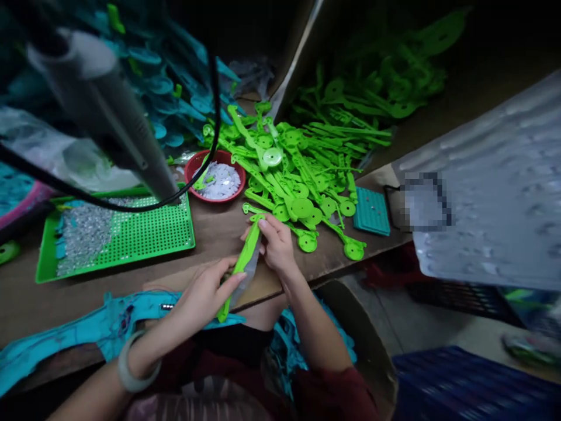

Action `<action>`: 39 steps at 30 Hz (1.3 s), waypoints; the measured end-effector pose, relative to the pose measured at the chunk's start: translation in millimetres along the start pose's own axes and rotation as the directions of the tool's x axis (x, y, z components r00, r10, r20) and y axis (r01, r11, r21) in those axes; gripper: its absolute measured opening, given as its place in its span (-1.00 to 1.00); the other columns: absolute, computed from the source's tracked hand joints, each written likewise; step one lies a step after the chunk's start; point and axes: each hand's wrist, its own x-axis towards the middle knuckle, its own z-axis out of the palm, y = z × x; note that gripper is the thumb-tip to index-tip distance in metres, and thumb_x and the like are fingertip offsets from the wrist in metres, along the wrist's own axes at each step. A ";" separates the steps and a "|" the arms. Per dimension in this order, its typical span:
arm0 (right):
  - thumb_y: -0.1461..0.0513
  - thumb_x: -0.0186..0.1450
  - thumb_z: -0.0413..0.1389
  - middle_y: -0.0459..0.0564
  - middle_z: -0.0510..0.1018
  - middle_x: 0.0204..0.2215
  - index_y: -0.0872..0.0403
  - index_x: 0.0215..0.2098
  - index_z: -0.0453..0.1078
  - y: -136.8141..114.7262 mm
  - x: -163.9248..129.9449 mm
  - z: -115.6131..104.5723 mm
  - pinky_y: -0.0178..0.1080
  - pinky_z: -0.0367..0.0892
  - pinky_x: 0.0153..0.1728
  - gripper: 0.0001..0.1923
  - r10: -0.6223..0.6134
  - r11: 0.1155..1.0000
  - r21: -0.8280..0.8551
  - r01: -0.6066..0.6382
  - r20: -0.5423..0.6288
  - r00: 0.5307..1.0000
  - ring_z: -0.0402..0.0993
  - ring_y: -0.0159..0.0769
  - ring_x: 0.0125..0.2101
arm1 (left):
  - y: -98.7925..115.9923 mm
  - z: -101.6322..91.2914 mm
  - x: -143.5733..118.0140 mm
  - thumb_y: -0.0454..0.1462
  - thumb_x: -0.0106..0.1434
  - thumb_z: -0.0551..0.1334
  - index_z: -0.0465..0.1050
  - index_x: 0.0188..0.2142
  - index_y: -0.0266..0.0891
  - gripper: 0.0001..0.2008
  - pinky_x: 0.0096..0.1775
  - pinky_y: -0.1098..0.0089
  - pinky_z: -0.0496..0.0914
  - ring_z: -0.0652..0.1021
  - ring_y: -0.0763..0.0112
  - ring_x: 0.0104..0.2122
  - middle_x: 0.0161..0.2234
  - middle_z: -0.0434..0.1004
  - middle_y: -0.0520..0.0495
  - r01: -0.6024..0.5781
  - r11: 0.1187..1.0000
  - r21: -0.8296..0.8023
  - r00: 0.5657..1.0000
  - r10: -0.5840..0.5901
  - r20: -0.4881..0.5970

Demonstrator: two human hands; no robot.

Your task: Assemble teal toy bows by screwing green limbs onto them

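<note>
Long narrow lime-green plastic strip (pixel 246 248), clock centre: plain, bright green
Heaped disc-ended lime-green plastic parts (pixel 302 207), 1 o'clock: the same green throughout
Round red plastic bowl (pixel 209 199), 10 o'clock: red wall around small white pieces (pixel 222 178)
Rectangular green plastic tray (pixel 166 225), 9 o'clock: dotted by a grid of holes, silvery pieces (pixel 85 234) at its left
Ribbed teal block (pixel 371 210), 3 o'clock: parallel stripes
Long turquoise plastic shell (pixel 74 333), 8 o'clock: solid turquoise
Desk (pixel 214 234): brown

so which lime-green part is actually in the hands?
The long lime-green part gripped by the right hand near its far end and the left hand further down, greyish translucent strip alongside; those in the pile lie heaped beyond.
</note>
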 end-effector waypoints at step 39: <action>0.05 0.08 0.31 -0.15 0.45 -0.44 0.08 -0.07 0.35 -13.7 -29.2 -4.3 -0.38 0.21 -0.69 -0.48 0.171 0.794 -0.574 -0.201 -0.106 0.980 0.25 -0.49 -0.63 | -13.9 12.8 -9.3 -0.18 0.37 0.19 0.51 -0.11 -0.32 -0.75 -0.04 0.17 0.37 0.55 0.11 -0.10 -0.17 0.59 -0.19 -0.115 0.871 0.477 0.978 0.182 -0.097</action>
